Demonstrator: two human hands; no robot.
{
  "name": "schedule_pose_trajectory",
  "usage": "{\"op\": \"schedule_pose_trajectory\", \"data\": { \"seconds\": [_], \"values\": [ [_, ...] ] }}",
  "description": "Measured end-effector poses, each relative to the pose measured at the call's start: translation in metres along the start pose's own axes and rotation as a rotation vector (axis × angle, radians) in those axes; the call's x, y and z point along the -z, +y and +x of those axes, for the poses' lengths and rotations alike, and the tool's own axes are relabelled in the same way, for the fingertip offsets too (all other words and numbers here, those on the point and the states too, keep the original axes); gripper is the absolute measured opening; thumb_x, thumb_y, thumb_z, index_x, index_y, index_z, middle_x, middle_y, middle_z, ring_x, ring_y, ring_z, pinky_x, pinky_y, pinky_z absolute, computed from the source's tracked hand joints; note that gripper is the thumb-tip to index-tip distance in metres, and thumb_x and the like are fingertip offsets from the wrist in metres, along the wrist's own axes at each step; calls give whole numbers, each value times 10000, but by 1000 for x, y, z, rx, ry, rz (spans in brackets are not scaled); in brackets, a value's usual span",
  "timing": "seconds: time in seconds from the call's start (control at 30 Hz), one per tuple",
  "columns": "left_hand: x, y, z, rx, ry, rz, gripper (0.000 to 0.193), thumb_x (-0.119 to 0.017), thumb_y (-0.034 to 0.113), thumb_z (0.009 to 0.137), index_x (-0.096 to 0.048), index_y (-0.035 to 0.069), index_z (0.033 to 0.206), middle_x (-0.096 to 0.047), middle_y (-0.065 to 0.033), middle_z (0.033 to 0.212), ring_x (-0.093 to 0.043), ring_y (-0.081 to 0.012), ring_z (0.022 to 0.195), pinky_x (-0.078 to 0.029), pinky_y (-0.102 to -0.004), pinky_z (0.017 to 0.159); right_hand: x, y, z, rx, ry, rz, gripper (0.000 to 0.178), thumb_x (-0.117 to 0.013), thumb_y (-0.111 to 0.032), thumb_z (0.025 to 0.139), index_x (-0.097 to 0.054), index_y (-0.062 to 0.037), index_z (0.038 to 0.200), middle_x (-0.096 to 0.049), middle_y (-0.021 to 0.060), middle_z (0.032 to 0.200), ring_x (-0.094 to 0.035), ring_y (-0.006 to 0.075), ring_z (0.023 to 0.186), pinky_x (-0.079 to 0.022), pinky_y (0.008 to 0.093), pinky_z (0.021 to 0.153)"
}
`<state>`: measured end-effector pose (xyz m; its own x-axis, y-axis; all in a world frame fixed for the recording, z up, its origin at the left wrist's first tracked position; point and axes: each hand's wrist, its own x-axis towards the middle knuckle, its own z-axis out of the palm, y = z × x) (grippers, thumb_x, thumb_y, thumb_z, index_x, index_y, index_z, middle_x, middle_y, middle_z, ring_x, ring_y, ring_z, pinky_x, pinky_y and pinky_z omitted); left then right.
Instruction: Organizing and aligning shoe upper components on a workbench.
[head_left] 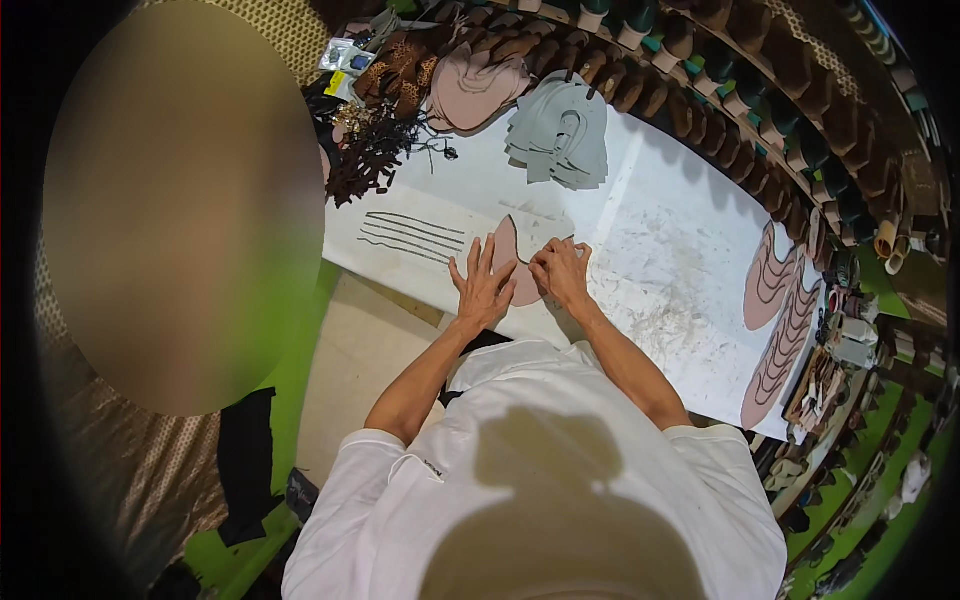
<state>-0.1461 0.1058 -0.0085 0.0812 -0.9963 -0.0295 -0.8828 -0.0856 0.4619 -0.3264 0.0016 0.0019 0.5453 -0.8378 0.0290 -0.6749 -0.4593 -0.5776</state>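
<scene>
A pink, curved flat piece that looks like a shoe upper (507,243) lies on the white table in front of me. A thin dark strip runs along its upper right edge. My left hand (484,288) rests on the piece's left side, fingers spread and flat. At the right of the piece, my right hand (562,272) is closed in a pinch on the dark strip, whose end seems to poke out above the fingers. Left of my hands, several dark thin strips (412,236) lie side by side on the table.
On the white table (660,260) stand a grey stack of cut pieces (562,135), pink pieces (478,88) and a dark pile of small parts (370,150). Overlapping pink pieces with dark edging (782,345) lie at the right end. Racks of shoe forms (720,105) curve behind.
</scene>
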Motion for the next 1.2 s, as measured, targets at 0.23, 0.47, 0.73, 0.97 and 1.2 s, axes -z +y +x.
{"op": "schedule_pose_trajectory", "data": {
  "seconds": [0.23,0.47,0.73,0.97,1.2],
  "values": [
    [-2,-3,-2,16,1,13,446,-690,396,941,-687,261,1366,-191,-128,1749,-119,-374,1606,-12,-801,1137,6,-9,-2,-80,-7,33,142,-747,-254,881,-837,-144,877,-664,41,964,-562,253,1054,-275,566,1046],
    [4,1,3,25,16,-5,501,-711,362,915,-654,247,1399,-167,-139,1750,-111,-381,1606,-22,-791,1144,-12,-12,1,-83,70,43,145,-760,-273,867,-837,-151,866,-672,33,965,-566,257,1045,-269,550,1029],
    [18,-18,13,-7,-34,14,542,-706,465,907,-653,277,1413,-142,-146,1757,-92,-400,1605,-31,-805,1131,-13,-21,7,-189,93,89,135,-794,-276,831,-834,-149,849,-682,49,938,-565,275,1027,-260,562,1026],
    [30,-34,30,-143,-87,28,485,-694,446,923,-668,296,1383,-132,-141,1759,-85,-393,1606,-35,-801,1135,-16,-33,17,-319,102,-29,101,-818,-249,798,-826,-148,800,-700,66,899,-581,282,1033,-269,582,1033],
    [38,-45,54,-282,-205,14,433,-681,415,940,-679,321,1362,-133,-132,1757,-73,-389,1608,-35,-799,1139,-8,-24,33,-561,-163,16,82,-820,-292,786,-831,-212,772,-735,17,894,-615,270,1060,-253,614,1072]
  ]
}}
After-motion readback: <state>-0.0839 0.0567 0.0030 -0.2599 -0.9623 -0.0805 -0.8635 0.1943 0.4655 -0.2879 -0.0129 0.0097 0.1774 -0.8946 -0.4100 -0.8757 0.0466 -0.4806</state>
